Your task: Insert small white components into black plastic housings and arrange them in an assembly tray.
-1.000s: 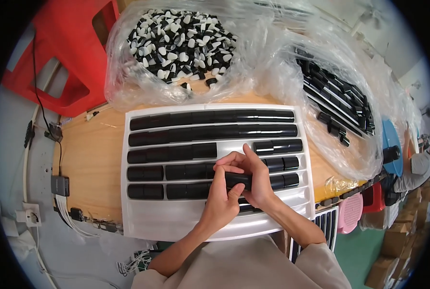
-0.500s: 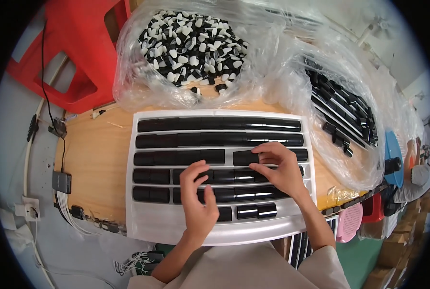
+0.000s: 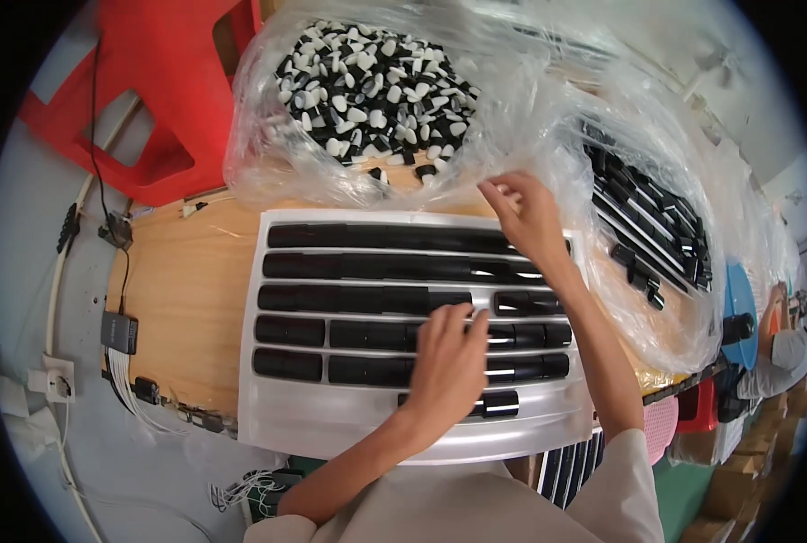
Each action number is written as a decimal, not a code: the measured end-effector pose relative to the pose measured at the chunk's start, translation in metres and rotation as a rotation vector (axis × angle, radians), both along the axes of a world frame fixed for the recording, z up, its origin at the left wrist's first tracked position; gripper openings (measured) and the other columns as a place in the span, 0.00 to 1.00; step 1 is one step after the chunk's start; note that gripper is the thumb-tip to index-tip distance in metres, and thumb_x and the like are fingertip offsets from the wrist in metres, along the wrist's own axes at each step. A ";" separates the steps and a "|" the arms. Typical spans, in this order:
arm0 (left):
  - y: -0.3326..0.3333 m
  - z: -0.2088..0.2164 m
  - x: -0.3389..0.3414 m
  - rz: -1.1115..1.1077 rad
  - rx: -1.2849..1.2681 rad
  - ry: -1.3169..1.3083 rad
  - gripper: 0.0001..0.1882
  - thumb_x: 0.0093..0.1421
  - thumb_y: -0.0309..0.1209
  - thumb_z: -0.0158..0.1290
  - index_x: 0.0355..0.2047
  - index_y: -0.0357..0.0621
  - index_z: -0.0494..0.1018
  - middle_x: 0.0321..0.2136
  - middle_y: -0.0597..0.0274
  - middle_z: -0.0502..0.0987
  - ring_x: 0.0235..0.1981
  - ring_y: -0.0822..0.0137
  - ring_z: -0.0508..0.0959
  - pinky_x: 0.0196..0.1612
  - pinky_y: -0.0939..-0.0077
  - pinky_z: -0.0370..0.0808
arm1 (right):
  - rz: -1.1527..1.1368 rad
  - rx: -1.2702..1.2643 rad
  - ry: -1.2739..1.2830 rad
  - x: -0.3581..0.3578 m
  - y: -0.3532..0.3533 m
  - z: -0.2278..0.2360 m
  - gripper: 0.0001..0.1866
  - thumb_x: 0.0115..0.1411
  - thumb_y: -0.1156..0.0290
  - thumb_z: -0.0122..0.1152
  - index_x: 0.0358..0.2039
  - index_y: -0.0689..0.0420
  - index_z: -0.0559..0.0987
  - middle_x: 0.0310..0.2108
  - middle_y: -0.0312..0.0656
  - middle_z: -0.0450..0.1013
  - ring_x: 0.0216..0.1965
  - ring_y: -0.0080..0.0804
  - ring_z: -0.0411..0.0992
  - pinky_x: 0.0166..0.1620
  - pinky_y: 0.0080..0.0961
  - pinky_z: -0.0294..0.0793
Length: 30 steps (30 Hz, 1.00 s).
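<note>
One white tray [image 3: 277, 425], two plastic bags [image 3: 268, 163]

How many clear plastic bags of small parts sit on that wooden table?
2. One clear plastic bag of black-and-white caps lies behind the white grooved tray; the other clear plastic bag, of black tubes, lies right of it. More may be hidden beyond the frame.

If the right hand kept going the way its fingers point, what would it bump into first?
Most likely the clear plastic bag of small black and white pieces. The right hand points up-left from the tray's far edge, and the bag's crinkled film lies just ahead, though depth is hard to judge.
</note>
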<state>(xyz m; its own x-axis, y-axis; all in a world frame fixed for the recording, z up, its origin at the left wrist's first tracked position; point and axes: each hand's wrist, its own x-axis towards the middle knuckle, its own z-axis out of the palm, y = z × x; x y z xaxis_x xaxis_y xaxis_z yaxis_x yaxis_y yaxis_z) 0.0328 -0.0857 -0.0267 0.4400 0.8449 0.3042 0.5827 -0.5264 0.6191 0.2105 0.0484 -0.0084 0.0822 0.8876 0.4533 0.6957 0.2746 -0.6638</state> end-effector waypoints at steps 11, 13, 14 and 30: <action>0.017 -0.022 0.064 0.082 0.130 0.147 0.18 0.52 0.20 0.55 0.45 0.31 0.73 0.35 0.52 0.70 0.39 0.59 0.69 0.43 0.64 0.62 | 0.076 -0.051 -0.806 -0.028 0.116 -0.054 0.13 0.47 0.66 0.71 0.35 0.51 0.84 0.43 0.39 0.78 0.49 0.44 0.69 0.56 0.38 0.65; 0.020 -0.020 0.066 0.044 0.058 0.114 0.18 0.52 0.23 0.58 0.45 0.33 0.73 0.35 0.53 0.70 0.39 0.59 0.69 0.44 0.63 0.62 | 0.137 0.039 -0.464 -0.011 0.104 -0.034 0.12 0.46 0.69 0.72 0.33 0.54 0.83 0.35 0.40 0.79 0.44 0.46 0.71 0.53 0.38 0.68; 0.023 -0.020 0.060 0.041 -0.020 0.094 0.19 0.53 0.26 0.61 0.45 0.36 0.74 0.36 0.55 0.70 0.40 0.58 0.70 0.44 0.62 0.61 | 0.034 -0.008 -0.294 -0.021 0.084 -0.012 0.11 0.47 0.71 0.72 0.33 0.58 0.82 0.30 0.40 0.79 0.41 0.41 0.74 0.47 0.34 0.74; 0.018 0.005 -0.027 0.129 -0.275 -0.448 0.21 0.53 0.14 0.58 0.48 0.41 0.75 0.33 0.57 0.75 0.26 0.71 0.76 0.31 0.79 0.72 | 0.056 -0.479 0.579 0.003 -0.153 0.006 0.19 0.54 0.79 0.69 0.48 0.62 0.80 0.29 0.34 0.75 0.30 0.15 0.73 0.36 0.13 0.74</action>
